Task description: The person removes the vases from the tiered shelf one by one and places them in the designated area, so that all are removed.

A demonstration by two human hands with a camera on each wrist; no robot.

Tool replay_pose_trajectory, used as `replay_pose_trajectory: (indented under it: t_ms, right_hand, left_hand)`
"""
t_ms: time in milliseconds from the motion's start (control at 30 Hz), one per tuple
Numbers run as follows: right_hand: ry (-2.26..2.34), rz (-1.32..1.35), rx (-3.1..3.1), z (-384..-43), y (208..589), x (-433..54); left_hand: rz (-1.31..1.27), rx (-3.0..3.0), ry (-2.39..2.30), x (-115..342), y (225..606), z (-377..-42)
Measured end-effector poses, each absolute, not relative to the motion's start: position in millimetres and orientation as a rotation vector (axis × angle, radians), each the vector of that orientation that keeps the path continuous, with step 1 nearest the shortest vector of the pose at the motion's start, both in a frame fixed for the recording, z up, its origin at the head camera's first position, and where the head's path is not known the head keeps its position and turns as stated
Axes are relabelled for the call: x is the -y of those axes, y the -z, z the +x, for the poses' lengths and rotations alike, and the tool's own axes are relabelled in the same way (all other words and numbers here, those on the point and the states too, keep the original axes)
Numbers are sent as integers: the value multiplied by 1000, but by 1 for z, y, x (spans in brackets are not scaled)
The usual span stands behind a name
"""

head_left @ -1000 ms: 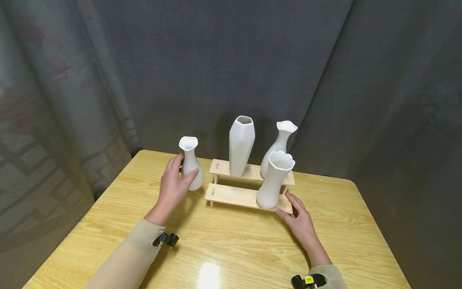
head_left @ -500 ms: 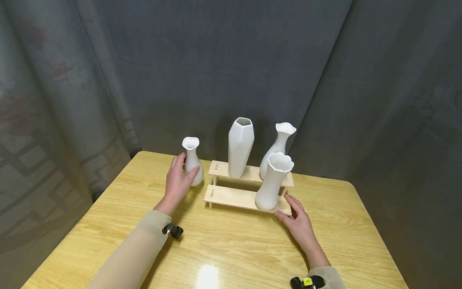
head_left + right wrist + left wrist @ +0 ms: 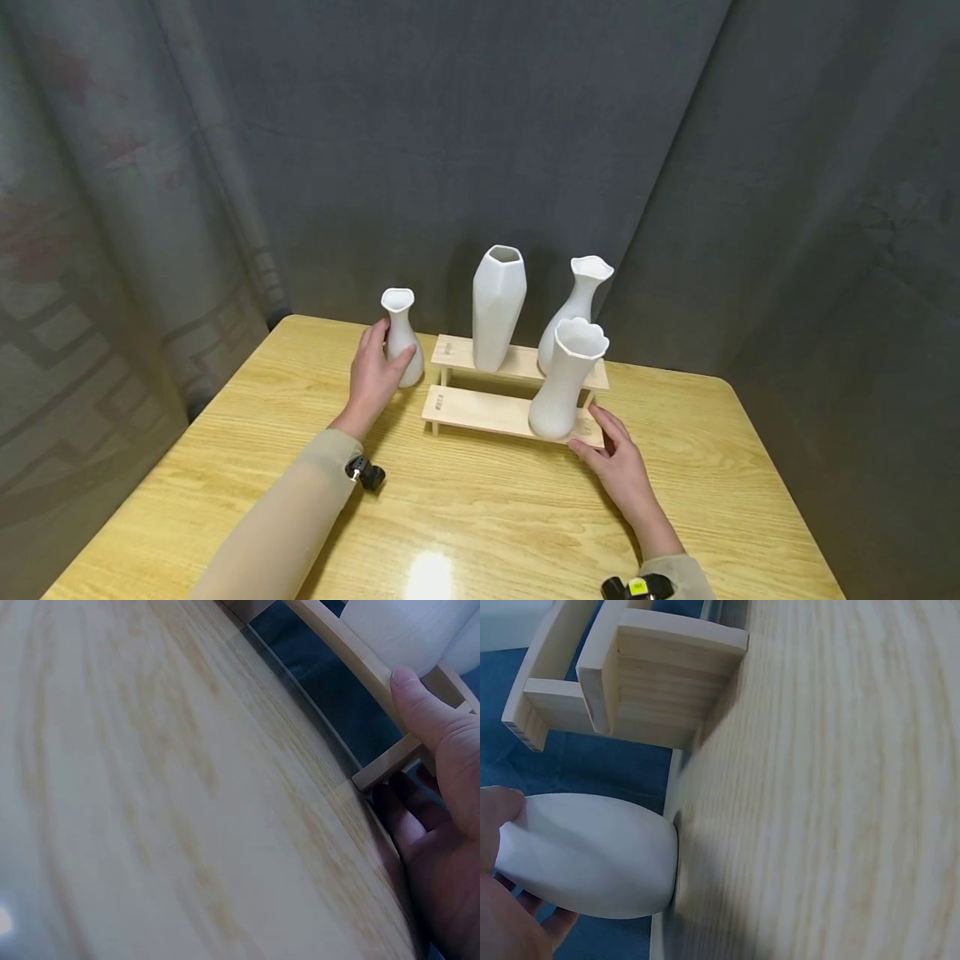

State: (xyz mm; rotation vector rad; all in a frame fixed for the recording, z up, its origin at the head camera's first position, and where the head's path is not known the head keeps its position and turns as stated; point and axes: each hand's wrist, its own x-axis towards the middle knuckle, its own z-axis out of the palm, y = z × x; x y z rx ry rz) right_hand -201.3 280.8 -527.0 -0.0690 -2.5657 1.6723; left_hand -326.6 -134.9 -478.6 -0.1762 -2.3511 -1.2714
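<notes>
My left hand grips a small white narrow-necked vase, its thumb and fingers on either side of the body. In the left wrist view the vase has its base right at the tabletop. It is upright, just left of a two-tier wooden stand. My right hand holds the stand's lower right end; in the right wrist view the thumb lies along the front edge and the fingers reach round the end leg. A scallop-rimmed white vase stands on the lower tier, near that hand.
On the upper tier stand a tall faceted white vase at the left and a wavy-rimmed white vase at the right. All this is on a wooden table, with a dark grey curtain behind its back edge.
My left hand has carried the small vase slightly right, closer to the stand, and lowered it to the tabletop. My right hand keeps its hold on the stand.
</notes>
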Motion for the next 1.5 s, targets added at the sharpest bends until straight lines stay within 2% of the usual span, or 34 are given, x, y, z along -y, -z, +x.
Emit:
replay_pose_trajectory:
  t_ms: [1233,1500]
  right_hand:
    - [-1639,-57,2589,-200,528,-280]
    - [-1642,-55,2589,-200,527,-281]
  left_hand:
    - [-180,2373,1304,132,491,-330]
    - [-127,2242,1395,133,472,-315]
